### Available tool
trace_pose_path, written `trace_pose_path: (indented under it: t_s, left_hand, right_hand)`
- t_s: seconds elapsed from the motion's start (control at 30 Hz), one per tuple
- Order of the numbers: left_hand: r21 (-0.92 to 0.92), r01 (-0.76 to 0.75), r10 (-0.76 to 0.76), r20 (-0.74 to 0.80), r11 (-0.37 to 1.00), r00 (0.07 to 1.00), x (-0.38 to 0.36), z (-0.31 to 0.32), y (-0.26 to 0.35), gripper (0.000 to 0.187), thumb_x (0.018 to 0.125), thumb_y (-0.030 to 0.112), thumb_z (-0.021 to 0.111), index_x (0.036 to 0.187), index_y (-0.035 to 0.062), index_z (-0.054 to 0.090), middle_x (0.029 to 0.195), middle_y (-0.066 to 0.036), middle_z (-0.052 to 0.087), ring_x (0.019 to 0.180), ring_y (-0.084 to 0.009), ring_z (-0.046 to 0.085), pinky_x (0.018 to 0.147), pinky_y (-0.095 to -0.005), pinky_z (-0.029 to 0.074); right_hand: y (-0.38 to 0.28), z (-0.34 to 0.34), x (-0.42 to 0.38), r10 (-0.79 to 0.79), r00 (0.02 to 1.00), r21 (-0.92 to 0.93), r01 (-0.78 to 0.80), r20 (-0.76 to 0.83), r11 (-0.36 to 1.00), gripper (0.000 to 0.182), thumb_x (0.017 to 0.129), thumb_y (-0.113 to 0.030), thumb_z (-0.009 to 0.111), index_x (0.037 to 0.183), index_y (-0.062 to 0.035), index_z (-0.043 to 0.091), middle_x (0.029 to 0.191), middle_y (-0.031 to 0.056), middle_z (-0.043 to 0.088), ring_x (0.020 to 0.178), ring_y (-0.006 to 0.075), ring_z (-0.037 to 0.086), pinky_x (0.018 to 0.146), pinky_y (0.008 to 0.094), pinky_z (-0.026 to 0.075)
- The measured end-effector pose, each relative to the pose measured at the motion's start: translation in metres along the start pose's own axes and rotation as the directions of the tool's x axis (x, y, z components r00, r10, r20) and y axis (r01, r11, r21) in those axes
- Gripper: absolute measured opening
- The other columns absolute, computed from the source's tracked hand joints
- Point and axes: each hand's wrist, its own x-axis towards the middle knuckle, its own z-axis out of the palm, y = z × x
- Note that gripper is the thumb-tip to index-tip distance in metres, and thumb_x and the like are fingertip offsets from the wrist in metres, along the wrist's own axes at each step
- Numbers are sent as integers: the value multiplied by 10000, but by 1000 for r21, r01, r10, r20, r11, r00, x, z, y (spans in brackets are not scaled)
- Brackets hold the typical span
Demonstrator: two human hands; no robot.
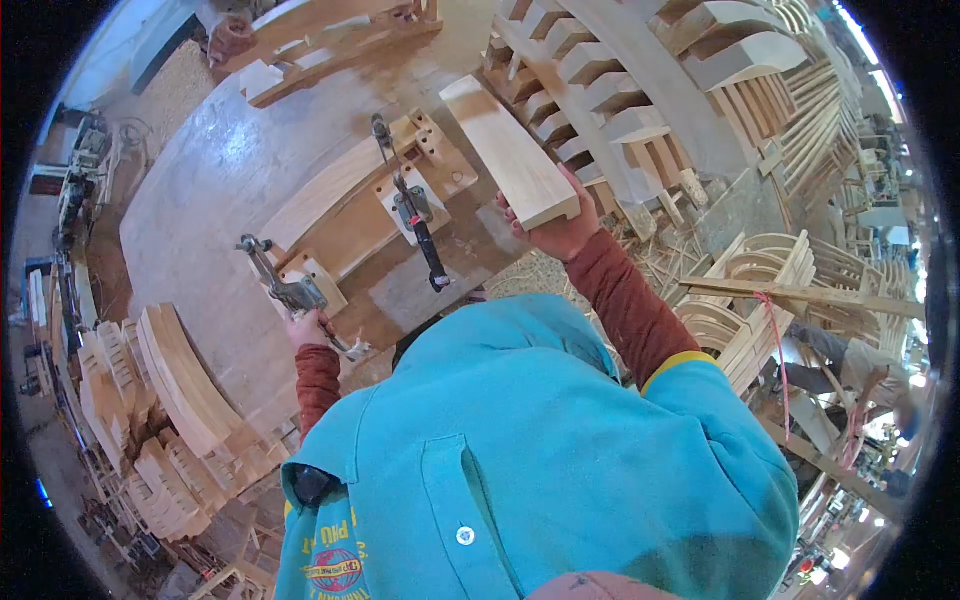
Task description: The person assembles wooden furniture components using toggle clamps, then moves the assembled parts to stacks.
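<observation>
My right hand is wrapped round the near end of a pale, slightly curved wooden board, held at the table's right side. At the lower left, my left hand is closed at the handle of a metal toggle clamp. That clamp is mounted at the near left end of a wooden jig. A second toggle clamp with a black handle stands at the jig's right part. Along the jig's far side lies a curved wooden piece.
A grey table carries the jig. Stacked curved wood pieces stand at the lower left. Rows of cut wooden parts lie at the upper right. Another wooden assembly sits at the far edge. A person is at the right.
</observation>
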Motion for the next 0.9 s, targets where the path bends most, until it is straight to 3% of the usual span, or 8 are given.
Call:
trace_pose_path:
  t_s: [0.13, 0.23, 0.33, 0.4, 0.63, 0.7, 0.83, 0.9]
  left_hand:
    - [-39, 30, -29, 19, 999, 999, -2, -1, 1, 269, 729, 2, 515, 967, 84, 422, 528, -86, 443, 343, -202, 401, 326, -332, 373]
    - [0, 9, -9, 14, 1000, 1000, -3, 1, 5, 263, 731, -2, 504, 967, 79, 421, 527, -89, 456, 339, -207, 422, 315, -336, 378]
    - [16, 5, -5, -5, 1000, 1000, -10, 8, 14, 254, 714, -3, 490, 950, 64, 426, 526, -95, 461, 329, -215, 429, 297, -342, 370]
    - [86, -7, 5, 22, 996, 1000, 4, -1, 0, 290, 691, 1, 479, 970, 44, 410, 524, -99, 456, 324, -227, 429, 290, -349, 368]
    - [99, 30, -33, 26, 995, 999, -5, 5, 13, 437, 712, -18, 480, 1141, 30, 414, 545, -75, 475, 362, -188, 459, 311, -332, 394]
    - [62, 89, -92, 46, 994, 995, -6, 4, 13, 454, 722, -1, 500, 1164, 59, 417, 595, -81, 506, 396, -176, 482, 324, -326, 407]
    - [168, 8, -11, 15, 986, 1000, 2, 3, 8, 425, 733, 1, 482, 1144, 92, 419, 604, -72, 491, 394, -174, 462, 319, -325, 400]
    - [188, 2, -5, 16, 982, 1000, -2, 8, 11, 350, 745, 6, 439, 1081, 105, 423, 584, -76, 458, 388, -189, 451, 310, -332, 394]
  right_hand:
    - [10, 19, -14, -53, 993, -22, 51, -106, 998, 661, 864, -531, 371, 1327, -61, 344, 1147, 223, 471, 896, 308, 534, 780, 418, 460]
    - [17, 22, -33, -31, 997, -37, 34, 72, 999, 576, 881, -461, 384, 1312, -80, 379, 1180, 168, 505, 1035, 299, 520, 869, 443, 427]
    - [29, 23, -57, -186, 982, -246, 173, -30, 954, 560, 882, -446, 391, 1303, -77, 392, 1189, 123, 523, 1063, 253, 525, 885, 416, 430]
    - [38, 23, -79, -204, 975, -323, 166, -88, 932, 528, 879, -399, 430, 1283, -61, 412, 1158, 101, 554, 1044, 219, 548, 884, 378, 441]
    - [81, -3, -148, -257, 893, -385, 104, -369, 917, 448, 842, -317, 528, 1194, -47, 474, 1052, 83, 598, 915, 202, 601, 792, 365, 492]
    - [99, -18, -170, -278, 846, -367, 106, -455, 924, 464, 836, -307, 535, 1199, -27, 463, 1055, 106, 595, 921, 233, 597, 829, 394, 471]
    - [132, -5, -187, -253, 828, -319, 96, -501, 943, 473, 828, -306, 545, 1193, -17, 460, 1047, 119, 594, 910, 250, 596, 848, 403, 460]
    - [149, 1, -191, -246, 817, -331, 73, -521, 941, 419, 820, -305, 561, 1132, -32, 502, 967, 90, 614, 847, 221, 608, 781, 372, 489]
